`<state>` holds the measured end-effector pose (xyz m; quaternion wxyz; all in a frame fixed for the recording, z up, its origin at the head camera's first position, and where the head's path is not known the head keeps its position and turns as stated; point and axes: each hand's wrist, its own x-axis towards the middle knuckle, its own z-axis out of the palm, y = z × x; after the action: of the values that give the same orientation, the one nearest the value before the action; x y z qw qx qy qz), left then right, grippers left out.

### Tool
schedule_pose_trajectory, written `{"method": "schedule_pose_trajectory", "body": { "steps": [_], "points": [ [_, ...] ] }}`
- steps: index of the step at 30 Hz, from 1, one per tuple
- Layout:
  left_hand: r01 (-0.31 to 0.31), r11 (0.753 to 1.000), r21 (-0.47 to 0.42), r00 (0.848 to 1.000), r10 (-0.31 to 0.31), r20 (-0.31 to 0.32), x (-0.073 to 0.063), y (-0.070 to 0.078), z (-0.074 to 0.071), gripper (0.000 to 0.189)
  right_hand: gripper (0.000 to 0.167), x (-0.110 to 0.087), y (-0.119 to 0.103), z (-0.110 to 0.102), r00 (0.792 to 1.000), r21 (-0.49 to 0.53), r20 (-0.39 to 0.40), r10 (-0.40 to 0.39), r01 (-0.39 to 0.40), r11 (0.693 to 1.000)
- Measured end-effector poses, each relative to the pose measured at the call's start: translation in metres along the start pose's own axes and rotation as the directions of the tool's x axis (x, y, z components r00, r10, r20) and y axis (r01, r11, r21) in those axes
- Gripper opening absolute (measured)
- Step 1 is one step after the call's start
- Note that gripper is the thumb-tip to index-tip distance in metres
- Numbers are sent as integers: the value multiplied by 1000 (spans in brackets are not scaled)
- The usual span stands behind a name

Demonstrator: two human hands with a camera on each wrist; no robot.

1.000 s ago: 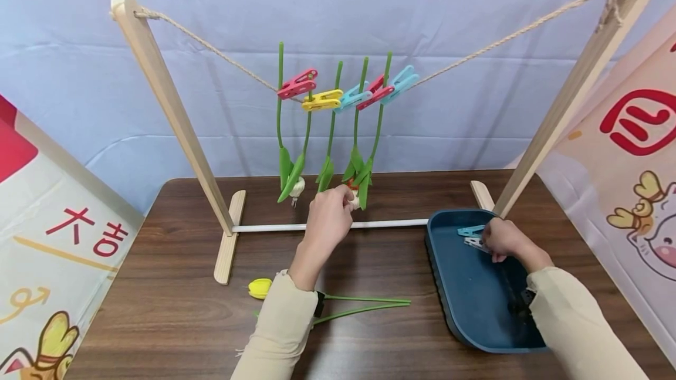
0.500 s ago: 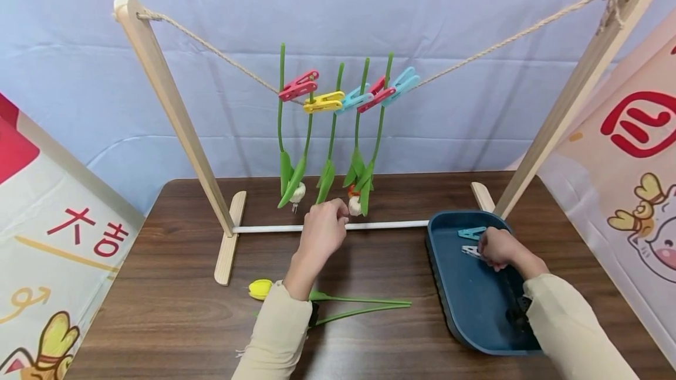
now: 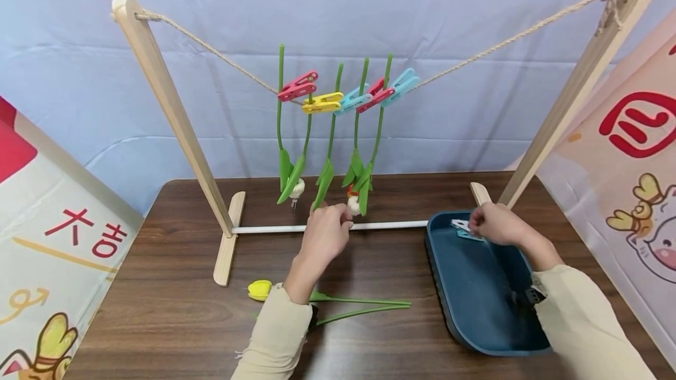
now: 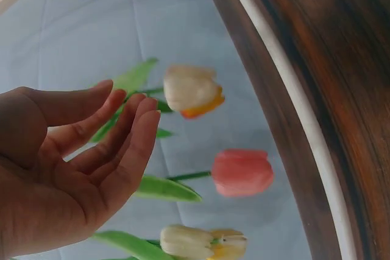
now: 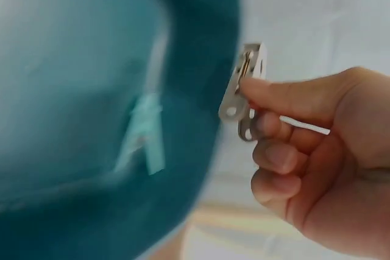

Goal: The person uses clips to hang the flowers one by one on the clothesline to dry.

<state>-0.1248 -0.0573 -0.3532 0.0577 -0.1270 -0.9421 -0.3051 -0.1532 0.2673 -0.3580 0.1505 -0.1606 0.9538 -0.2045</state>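
My right hand (image 3: 497, 224) pinches a white clothespin (image 5: 242, 83) between thumb and index finger over the far end of the blue tray (image 3: 434, 268). Below it in the tray lies a light blue clothespin (image 5: 144, 131). My left hand (image 3: 326, 230) hovers by the hanging artificial tulips, its thumb and loosely bent fingers holding nothing. In the left wrist view, a pink tulip (image 4: 242, 173) and a white-orange tulip (image 4: 190, 89) hang beyond the fingers. Red, yellow and blue clothespins, including a yellow clothespin (image 3: 323, 102), fix the green stems to the rope (image 3: 211, 47).
Two wooden posts, the left post (image 3: 171, 107) and the right post (image 3: 575, 92), bear the rope. A white rod (image 3: 391, 225) joins their feet low across the table (image 3: 174, 321). In front lie a yellow tulip (image 3: 260, 289) and two green stems, partly under my left sleeve.
My right hand has risen toward the tray's far edge with the white clothespin, which lay low in the tray before. My left hand has drawn down slightly from the white-orange tulip.
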Motion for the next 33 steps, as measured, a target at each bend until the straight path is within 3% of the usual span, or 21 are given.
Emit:
{"method": "schedule_pose_trajectory", "body": {
  "steps": [5, 9, 16, 21, 26, 30, 33],
  "points": [
    [-42, 999, 21, 998, 41, 42, 0, 10, 8, 4, 19, 9, -40, -5, 992, -7, -6, -124, 124, 992],
    [-109, 993, 43, 990, 105, 90, -2, 19, 16, 8, 23, 15, -69, 2, 985, -7, 18, -172, 173, 985],
    [-208, 964, 164, 974, 190, 120, -4, 30, 27, 12, 26, 21, -107, 18, 960, 32, 60, -275, 273, 961],
    [-229, 953, 196, 970, 208, 124, -5, 28, 28, 7, 24, 23, -118, 24, 952, 63, 70, -298, 294, 954],
    [-231, 959, 162, 970, 214, 116, -5, 23, 21, 5, 12, 23, -117, 23, 954, 69, -14, -300, 300, 951],
    [-226, 969, 101, 972, 218, 84, -6, 16, 14, 6, 31, 22, -112, 21, 944, 47, -76, -322, 326, 944],
    [-234, 971, 58, 971, 230, 67, -7, 13, 11, 6, 29, 21, -109, 22, 932, 49, -94, -349, 354, 934]
  ]
}}
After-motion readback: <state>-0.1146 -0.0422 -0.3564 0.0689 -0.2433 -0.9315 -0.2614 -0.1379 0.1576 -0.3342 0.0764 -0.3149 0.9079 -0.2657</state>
